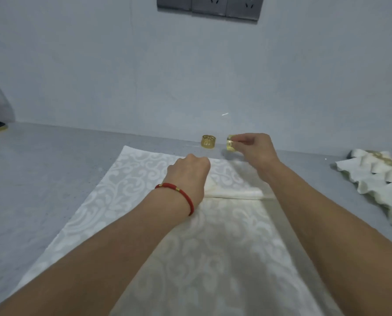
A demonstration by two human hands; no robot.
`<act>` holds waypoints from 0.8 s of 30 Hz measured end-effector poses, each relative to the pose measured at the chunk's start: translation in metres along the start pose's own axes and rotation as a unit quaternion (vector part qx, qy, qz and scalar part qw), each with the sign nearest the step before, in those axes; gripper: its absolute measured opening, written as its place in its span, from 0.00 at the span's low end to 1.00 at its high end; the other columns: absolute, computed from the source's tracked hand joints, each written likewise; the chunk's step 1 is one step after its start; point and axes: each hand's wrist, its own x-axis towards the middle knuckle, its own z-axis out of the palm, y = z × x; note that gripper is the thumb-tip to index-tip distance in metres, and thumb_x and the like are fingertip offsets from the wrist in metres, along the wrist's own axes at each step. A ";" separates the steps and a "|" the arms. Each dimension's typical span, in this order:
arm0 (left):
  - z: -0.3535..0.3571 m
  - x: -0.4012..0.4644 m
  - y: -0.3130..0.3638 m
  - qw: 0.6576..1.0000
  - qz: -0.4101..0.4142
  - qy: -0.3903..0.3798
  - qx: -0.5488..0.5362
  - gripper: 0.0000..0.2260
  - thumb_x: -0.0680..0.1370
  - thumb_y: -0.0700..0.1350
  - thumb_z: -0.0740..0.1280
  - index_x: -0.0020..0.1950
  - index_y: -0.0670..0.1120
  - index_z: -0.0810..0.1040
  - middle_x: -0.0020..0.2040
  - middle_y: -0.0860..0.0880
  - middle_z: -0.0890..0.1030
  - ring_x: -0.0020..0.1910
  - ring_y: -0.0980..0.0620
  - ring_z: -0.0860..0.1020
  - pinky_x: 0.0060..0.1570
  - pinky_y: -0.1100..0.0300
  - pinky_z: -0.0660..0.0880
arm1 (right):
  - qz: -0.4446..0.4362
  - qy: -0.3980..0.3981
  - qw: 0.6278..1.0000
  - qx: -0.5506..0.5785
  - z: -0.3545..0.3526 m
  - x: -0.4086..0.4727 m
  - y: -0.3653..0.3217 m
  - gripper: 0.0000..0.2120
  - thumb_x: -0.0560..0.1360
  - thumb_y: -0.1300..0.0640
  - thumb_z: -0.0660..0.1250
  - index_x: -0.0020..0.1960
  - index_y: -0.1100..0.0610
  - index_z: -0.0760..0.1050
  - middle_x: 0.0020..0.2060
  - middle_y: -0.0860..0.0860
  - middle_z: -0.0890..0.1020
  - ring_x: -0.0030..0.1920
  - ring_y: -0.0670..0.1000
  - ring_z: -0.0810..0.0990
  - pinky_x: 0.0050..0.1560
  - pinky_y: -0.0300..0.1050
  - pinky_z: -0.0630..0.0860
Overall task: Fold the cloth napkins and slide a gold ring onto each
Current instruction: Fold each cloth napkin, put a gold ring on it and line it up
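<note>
Lying flat on the grey table is a big white cloth with a swirly leaf pattern, and it reaches from the near edge almost to the wall. Both bare arms stretch out over it.

On top of the cloth, near its far end, sits a folded napkin. It is creamy white, smooth, and makes a long flat strip. Its left end goes under the left hand. That hand has its fingers curled down onto the napkin, but the back of the hand hides the fingertips, so I cannot tell if they pinch the cloth or only press it. A red string bracelet with small gold beads sits on that wrist.

Off to the right edge of the table is a pile of finished napkins, white and bumpy, with gold showing on top.

The right hand is past the far end of the cloth, close to the wall. Its thumb and fingers pinch a gold ring, lifted a little off the table. The ring is shiny, wide, and a bit blurry.

Just left of it, a second gold ring stands on the table by itself. It has cut-out shapes in its side. No finger touches it.
</note>
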 end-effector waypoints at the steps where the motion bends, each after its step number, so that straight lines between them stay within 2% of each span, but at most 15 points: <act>1: -0.001 -0.001 0.001 1.000 -0.003 0.004 -0.002 0.19 0.74 0.31 0.64 0.36 0.46 0.55 0.37 0.48 0.60 0.40 0.45 0.67 0.43 0.53 0.67 | -0.019 0.018 0.999 0.019 -0.016 -0.018 -0.005 0.06 0.73 0.61 0.77 0.49 0.54 0.86 0.44 0.47 0.88 0.48 0.47 0.86 0.53 0.40 0.79; 4: -0.002 -0.004 -0.002 1.000 -0.017 0.005 -0.020 0.16 0.73 0.32 0.65 0.36 0.46 0.59 0.37 0.48 0.63 0.43 0.42 0.72 0.43 0.52 0.69 | -0.030 0.040 0.996 0.074 -0.055 -0.068 -0.005 0.14 0.73 0.64 0.77 0.55 0.51 0.83 0.38 0.45 0.86 0.45 0.47 0.85 0.52 0.44 0.79; 7: -0.012 -0.014 -0.003 0.997 -0.033 0.012 -0.063 0.12 0.71 0.35 0.69 0.38 0.46 0.67 0.41 0.46 0.71 0.44 0.43 0.75 0.44 0.51 0.74 | 0.008 0.036 0.985 0.166 -0.091 -0.105 0.003 0.23 0.76 0.68 0.73 0.68 0.53 0.76 0.45 0.52 0.86 0.53 0.51 0.86 0.57 0.50 0.82; 9: -0.016 -0.020 -0.008 0.994 -0.045 0.043 -0.090 0.13 0.69 0.37 0.72 0.36 0.47 0.69 0.43 0.44 0.77 0.44 0.42 0.76 0.42 0.54 0.74 | 0.009 0.048 0.981 0.187 -0.103 -0.120 0.010 0.23 0.77 0.69 0.71 0.71 0.59 0.75 0.47 0.51 0.86 0.56 0.52 0.85 0.62 0.47 0.80; 12: -0.016 -0.033 -0.014 0.984 -0.058 0.111 -0.128 0.13 0.67 0.38 0.74 0.33 0.47 0.70 0.38 0.45 0.79 0.40 0.43 0.76 0.39 0.54 0.72 | -0.001 0.068 0.987 0.146 -0.112 -0.133 0.017 0.20 0.77 0.66 0.73 0.67 0.55 0.79 0.49 0.50 0.83 0.52 0.48 0.83 0.61 0.41 0.77; 14: -0.014 -0.043 -0.016 0.974 -0.066 0.153 -0.152 0.13 0.67 0.38 0.74 0.33 0.46 0.71 0.35 0.47 0.79 0.37 0.45 0.76 0.37 0.53 0.73 | -0.001 0.083 0.988 0.128 -0.115 -0.137 0.018 0.17 0.75 0.61 0.76 0.62 0.50 0.82 0.48 0.52 0.81 0.52 0.49 0.81 0.61 0.44 0.77; 17: -0.007 -0.053 -0.020 0.962 -0.072 0.185 -0.188 0.12 0.67 0.37 0.74 0.32 0.46 0.71 0.33 0.48 0.79 0.35 0.47 0.76 0.37 0.51 0.75 | 0.010 0.107 0.987 0.119 -0.121 -0.139 0.019 0.15 0.72 0.56 0.79 0.57 0.47 0.83 0.55 0.49 0.84 0.58 0.50 0.83 0.62 0.48 0.79; 20: -0.003 -0.056 -0.022 0.953 -0.080 0.204 -0.209 0.13 0.67 0.37 0.74 0.32 0.46 0.71 0.33 0.49 0.79 0.34 0.47 0.76 0.36 0.50 0.75 | 0.019 0.096 0.984 0.148 -0.127 -0.143 0.020 0.16 0.72 0.60 0.78 0.58 0.53 0.82 0.54 0.50 0.86 0.56 0.49 0.85 0.60 0.48 0.81; 24: -0.003 -0.057 -0.025 0.945 -0.097 0.218 -0.224 0.13 0.67 0.38 0.75 0.32 0.45 0.71 0.34 0.48 0.80 0.34 0.48 0.76 0.35 0.50 0.74 | 0.020 0.090 0.986 0.138 -0.128 -0.144 0.020 0.14 0.73 0.64 0.76 0.58 0.55 0.82 0.53 0.52 0.86 0.55 0.51 0.85 0.49 0.38 0.81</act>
